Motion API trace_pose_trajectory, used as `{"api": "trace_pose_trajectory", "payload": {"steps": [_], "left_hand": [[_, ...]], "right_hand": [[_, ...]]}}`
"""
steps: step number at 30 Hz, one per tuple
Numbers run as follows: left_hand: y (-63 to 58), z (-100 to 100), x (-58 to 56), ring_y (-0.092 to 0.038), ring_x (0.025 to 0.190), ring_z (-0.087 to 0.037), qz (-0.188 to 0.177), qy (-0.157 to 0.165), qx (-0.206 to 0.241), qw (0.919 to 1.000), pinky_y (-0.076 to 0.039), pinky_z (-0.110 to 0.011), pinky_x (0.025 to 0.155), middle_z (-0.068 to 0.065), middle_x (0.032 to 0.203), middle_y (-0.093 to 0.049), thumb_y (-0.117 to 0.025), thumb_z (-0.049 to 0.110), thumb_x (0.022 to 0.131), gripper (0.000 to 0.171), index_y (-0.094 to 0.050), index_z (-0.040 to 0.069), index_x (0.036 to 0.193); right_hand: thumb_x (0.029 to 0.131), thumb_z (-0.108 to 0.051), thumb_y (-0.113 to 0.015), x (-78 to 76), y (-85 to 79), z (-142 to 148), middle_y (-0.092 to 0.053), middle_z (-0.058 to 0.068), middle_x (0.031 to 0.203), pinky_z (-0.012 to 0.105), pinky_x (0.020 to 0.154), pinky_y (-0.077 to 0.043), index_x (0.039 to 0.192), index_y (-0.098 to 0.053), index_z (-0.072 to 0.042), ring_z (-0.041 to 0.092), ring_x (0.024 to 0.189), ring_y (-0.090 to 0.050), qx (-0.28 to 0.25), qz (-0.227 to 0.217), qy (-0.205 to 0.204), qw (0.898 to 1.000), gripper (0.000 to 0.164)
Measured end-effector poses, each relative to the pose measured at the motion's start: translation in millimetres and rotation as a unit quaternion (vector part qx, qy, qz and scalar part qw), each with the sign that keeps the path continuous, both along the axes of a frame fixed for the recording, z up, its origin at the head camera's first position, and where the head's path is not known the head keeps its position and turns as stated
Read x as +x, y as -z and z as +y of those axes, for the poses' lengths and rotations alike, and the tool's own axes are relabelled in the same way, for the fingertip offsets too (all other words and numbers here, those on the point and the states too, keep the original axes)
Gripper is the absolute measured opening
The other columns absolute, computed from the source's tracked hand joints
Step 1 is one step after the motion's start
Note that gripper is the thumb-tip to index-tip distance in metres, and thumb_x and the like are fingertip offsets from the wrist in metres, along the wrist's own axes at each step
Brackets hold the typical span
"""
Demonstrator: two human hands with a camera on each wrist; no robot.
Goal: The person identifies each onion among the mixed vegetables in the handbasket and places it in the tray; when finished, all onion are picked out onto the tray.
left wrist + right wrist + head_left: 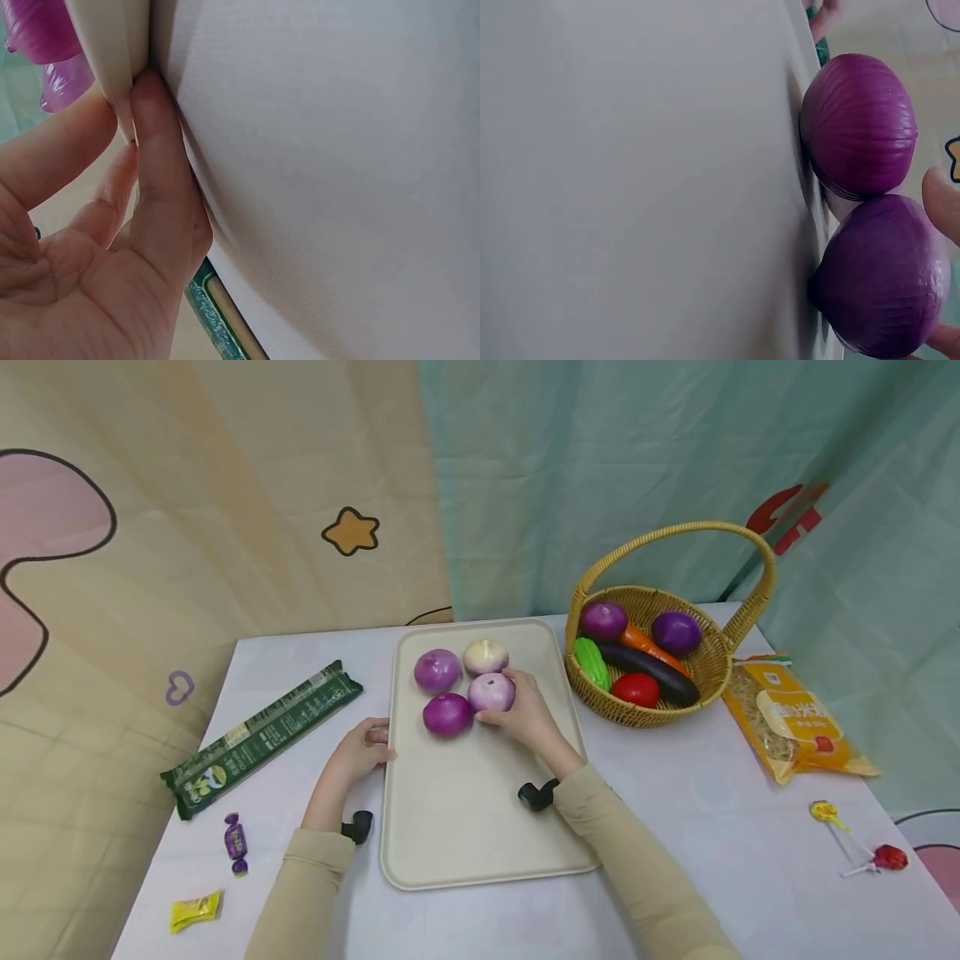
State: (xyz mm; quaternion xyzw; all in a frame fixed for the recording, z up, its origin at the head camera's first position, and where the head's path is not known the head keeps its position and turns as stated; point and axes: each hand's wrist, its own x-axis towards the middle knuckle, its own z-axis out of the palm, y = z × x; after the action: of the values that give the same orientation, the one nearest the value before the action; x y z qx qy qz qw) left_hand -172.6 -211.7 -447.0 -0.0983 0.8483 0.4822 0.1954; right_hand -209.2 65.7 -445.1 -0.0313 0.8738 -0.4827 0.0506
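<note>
Several onions stand grouped in the upper part of a beige tray (480, 810). My right hand (528, 710) grips the pale purple onion (491, 690), thumb on its near side and fingers on its far right side. In the right wrist view this onion (885, 277) sits beside the darker purple onion (861, 124). Also in the group are that dark purple onion (447, 715), a purple onion (437, 671) and a whitish onion (486, 657). At the tray's left edge, my left hand (358, 752) pinches the rim (112, 52) between thumb and fingers.
Right of the tray stands a wicker basket (652, 717) of toy vegetables, its tall handle arching up. Beyond it lie an orange bag (798, 718) and two lollipops (890, 857). A long green packet (262, 739) and two wrapped candies (236, 843) lie at left.
</note>
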Motion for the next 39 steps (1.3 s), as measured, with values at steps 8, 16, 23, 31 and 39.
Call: {"api": "trace_pose_trajectory", "payload": {"steps": [8,16,23,31,39], "left_hand": [[-1.9,-1.4,-0.6,-0.06,0.099,-0.024,0.007,0.0,-0.001,1.0,-0.057,-0.032,0.084,-0.021,0.118,-0.055,-0.061,-0.002,0.091,0.058,-0.041,-0.001,0.145],[-6.3,-2.2,-2.6,-0.06,0.099,-0.024,0.01,0.001,0.001,0.9999,-0.057,-0.031,0.083,-0.02,0.117,-0.054,-0.061,-0.002,0.091,0.058,-0.041,-0.001,0.145],[-5.7,-1.3,-2.9,-0.059,0.098,-0.023,0.008,0.001,0.002,1.0,-0.056,-0.031,0.084,-0.02,0.117,-0.054,-0.061,-0.002,0.09,0.058,-0.041,-0.001,0.145],[-2.1,-2.0,-0.1,-0.06,0.097,-0.023,0.006,0.004,0.002,1.0,-0.057,-0.031,0.082,-0.021,0.116,-0.055,-0.061,-0.002,0.089,0.058,-0.042,-0.002,0.144],[2.6,-1.8,1.3,-0.06,0.099,-0.024,0.005,0.0,0.015,0.9999,-0.057,-0.03,0.083,-0.021,0.117,-0.055,-0.061,-0.004,0.089,0.057,-0.043,-0.001,0.144]], "right_hand": [[0.088,-0.029,-0.074,6.8,-42.8,25.0,-0.046,0.018,0.147,0.049,0.115,-0.036,0.142,-0.047,-0.003,0.035,0.138,-0.041,-0.007,0.023,0.018,1.0,0.066],[0.093,-0.027,-0.068,-7.1,-96.4,89.4,-0.062,0.017,0.13,0.041,0.108,-0.046,0.129,-0.059,-0.002,0.029,0.122,-0.058,-0.078,0.085,0.1,0.988,0.044],[0.093,-0.033,-0.066,-40.2,-111.4,143.0,-0.065,0.004,0.119,0.03,0.1,-0.048,0.128,-0.061,-0.006,0.009,0.107,-0.058,-0.073,0.125,0.178,0.973,0.045],[0.093,-0.041,-0.065,-74.0,-93.5,177.0,-0.057,0.011,0.134,0.046,0.107,-0.043,0.138,-0.052,-0.007,0.029,0.127,-0.051,-0.006,0.08,0.143,0.987,0.058],[0.09,-0.039,-0.07,-91.6,-69.7,184.9,-0.034,0.024,0.154,0.057,0.114,-0.033,0.152,-0.031,-0.005,0.042,0.14,-0.033,0.079,-0.029,0.02,0.996,0.08]]}}
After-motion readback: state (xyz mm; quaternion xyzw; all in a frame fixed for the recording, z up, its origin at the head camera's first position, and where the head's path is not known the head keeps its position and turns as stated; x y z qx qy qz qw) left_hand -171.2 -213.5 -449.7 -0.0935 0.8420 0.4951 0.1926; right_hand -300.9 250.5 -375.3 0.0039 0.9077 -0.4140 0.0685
